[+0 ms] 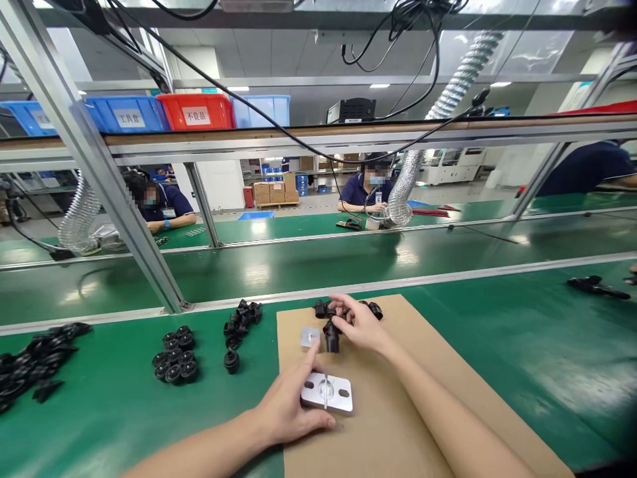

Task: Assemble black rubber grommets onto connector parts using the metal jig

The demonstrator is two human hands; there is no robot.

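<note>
My left hand (286,405) curls around the left side of a silver metal block (338,393), thumb at its near edge and fingers along the far side. The block has two dark slots and a round recess crossed by a thin bar. Just beyond those fingers is a small clear block (309,337). My right hand (365,325) pinches the top of a black cylindrical plastic part (332,340) between thumb and fingers. More black parts (375,310) lie behind it, partly hidden by this hand. A sheet of brown cardboard (398,385) lies under everything here.
On the green bench, left of the cardboard, sit groups of black round parts (174,355), black fittings (241,322) and a black pile (37,358). A metal post (114,179) rises at the bench's back edge. Co-workers (169,202) sit opposite. A black tool (597,287) lies far right.
</note>
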